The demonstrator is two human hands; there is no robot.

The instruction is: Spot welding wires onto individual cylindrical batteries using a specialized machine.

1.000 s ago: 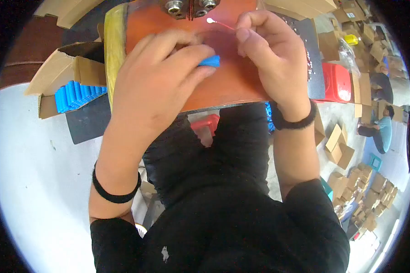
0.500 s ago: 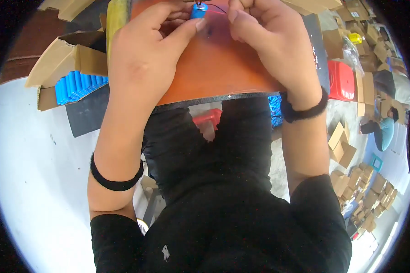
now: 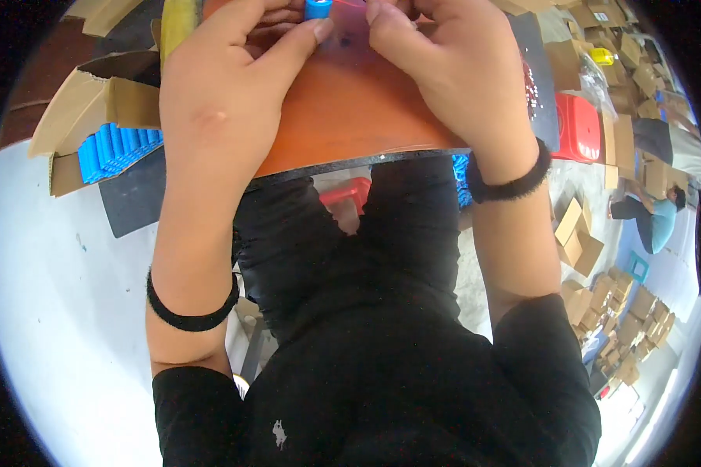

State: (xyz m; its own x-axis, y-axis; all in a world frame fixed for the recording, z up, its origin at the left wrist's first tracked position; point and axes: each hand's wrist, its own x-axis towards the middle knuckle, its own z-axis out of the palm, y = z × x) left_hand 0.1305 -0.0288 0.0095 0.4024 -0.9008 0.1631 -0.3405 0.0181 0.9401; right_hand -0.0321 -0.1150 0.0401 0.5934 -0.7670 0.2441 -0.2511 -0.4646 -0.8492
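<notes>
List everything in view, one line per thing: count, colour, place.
small cylinder: one, blue, top edge, pinched between both hands
work board: one, orange-brown, under the hands
cardboard box: one, brown, open, left of the board
cylinders in the box: many, blue, count unclear
dark mat: one, black, under the box
stool: one, red, right of the board
small cartons: many, brown, on the floor at right
another person: one, teal top, far right
wristbands: two, black, one per wrist
left hand: fingers on the small cylinder
right hand: fingers beside the small cylinder
</notes>
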